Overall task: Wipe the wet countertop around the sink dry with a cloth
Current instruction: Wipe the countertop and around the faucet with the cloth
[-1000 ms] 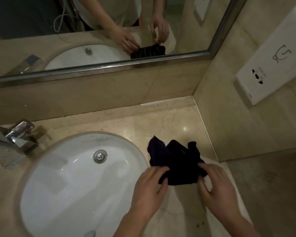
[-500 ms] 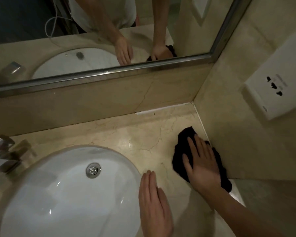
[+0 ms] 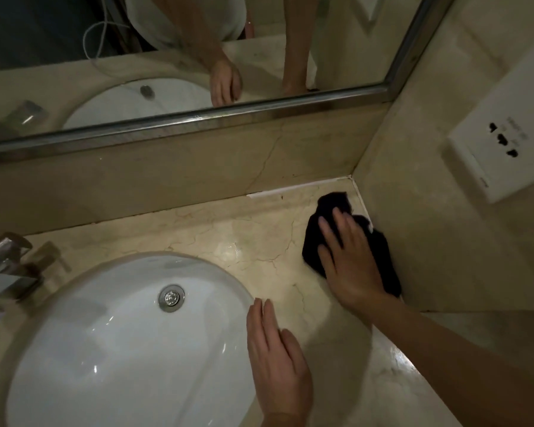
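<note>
A dark cloth [image 3: 333, 204] lies bunched on the beige marble countertop [image 3: 244, 238], close to the back right corner against the side wall. My right hand [image 3: 349, 260] presses flat on the cloth with its fingers straight and spread. My left hand [image 3: 275, 362] rests flat at the right rim of the white oval sink [image 3: 105, 343], fingers together and straight, holding nothing. The countertop shines between the sink and the cloth.
A chrome faucet [image 3: 3, 260] stands at the sink's left. A mirror [image 3: 167, 57] with a metal frame runs along the back wall. A white socket plate [image 3: 503, 149] sits on the right wall. The counter's front edge [image 3: 413, 368] drops off at the lower right.
Both hands were on the cloth near the sink; the left hand let go and rests by the rim. The right hand has slid the cloth away toward the back right corner.
</note>
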A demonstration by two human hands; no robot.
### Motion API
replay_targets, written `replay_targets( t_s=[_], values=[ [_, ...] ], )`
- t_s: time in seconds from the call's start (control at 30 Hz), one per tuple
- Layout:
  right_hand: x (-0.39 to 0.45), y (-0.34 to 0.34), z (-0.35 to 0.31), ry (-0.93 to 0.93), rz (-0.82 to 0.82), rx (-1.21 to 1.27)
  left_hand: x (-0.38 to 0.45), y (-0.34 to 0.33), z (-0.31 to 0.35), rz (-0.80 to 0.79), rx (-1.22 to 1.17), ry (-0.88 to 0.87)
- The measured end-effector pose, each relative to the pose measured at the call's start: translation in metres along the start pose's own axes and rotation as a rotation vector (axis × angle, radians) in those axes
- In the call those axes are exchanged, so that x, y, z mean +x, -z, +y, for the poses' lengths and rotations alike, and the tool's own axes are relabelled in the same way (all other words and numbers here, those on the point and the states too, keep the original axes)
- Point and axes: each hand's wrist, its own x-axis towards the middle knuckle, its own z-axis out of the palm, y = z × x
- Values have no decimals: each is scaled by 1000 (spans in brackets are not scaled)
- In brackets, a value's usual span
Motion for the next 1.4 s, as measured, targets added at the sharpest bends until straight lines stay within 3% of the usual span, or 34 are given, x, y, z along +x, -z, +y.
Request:
replay_targets(
  t_s=[0.07,0.17,0.27,0.33,0.43,0.5,0.8,0.97,1.07,1.13,1.27,1.4],
  values=[
    [-29,5,8,123,-81,-63,-1,3,-2,-16,3,-20],
    [-27,26,28,261,-72,-191,2,2,-2,-22,24,-58],
    [-14,26,34,504,-122,-163,3,-1,-1,1,40,-54],
    [-12,10,28,369,-80,-140,4,-1,-3,12,50,-61],
    [6,-3,16,-75,54,-74,5,-6,-6,10,84,-79],
    [20,-5,11,-174,102,-67,4,-6,-9,11,88,-91],
    [81,-9,-31,-292,163,17,6,-4,-6,2,-79,-63],
    [-12,-18,-86,176,-113,102,5,1,-6,20,-102,-61],
    [-50,-13,-56,367,-160,86,4,-1,-3,59,-132,-46],
    [-51,-7,-20,290,-99,-9,2,-1,0,86,-141,-23],
    [-17,-2,12,-136,15,-66,2,-5,2,-13,-157,-81],
    [40,-3,-4,-230,109,-19,3,-6,-5,47,-118,-53]
  ],
)
